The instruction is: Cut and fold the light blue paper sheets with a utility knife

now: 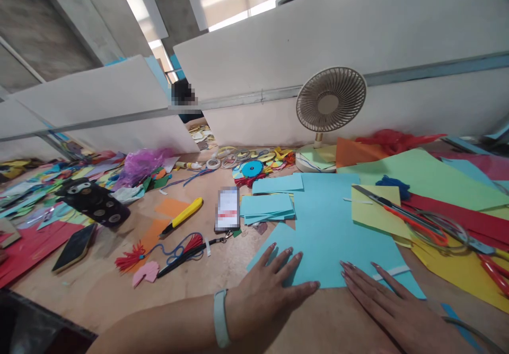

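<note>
Light blue paper sheet (330, 237), yellow utility knife (183, 216), beige fan (330, 102), orange-handled scissors (405, 216)

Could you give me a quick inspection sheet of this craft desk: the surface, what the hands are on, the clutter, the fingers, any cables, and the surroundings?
Surface: tan table, mostly covered in paper.
Job's things: light blue sheet lying flat near the table edge.
Clutter: yellow utility knife, phone, scissors, stack of blue strips, black pen, second phone, coloured paper scraps.
Fingers: left hand and right hand pressed flat on the blue sheet, fingers spread, holding nothing.
Cables: blue cord with red tassels; no power cable seen.
Surroundings: small desk fan, white partitions, a person partly visible behind.
</note>
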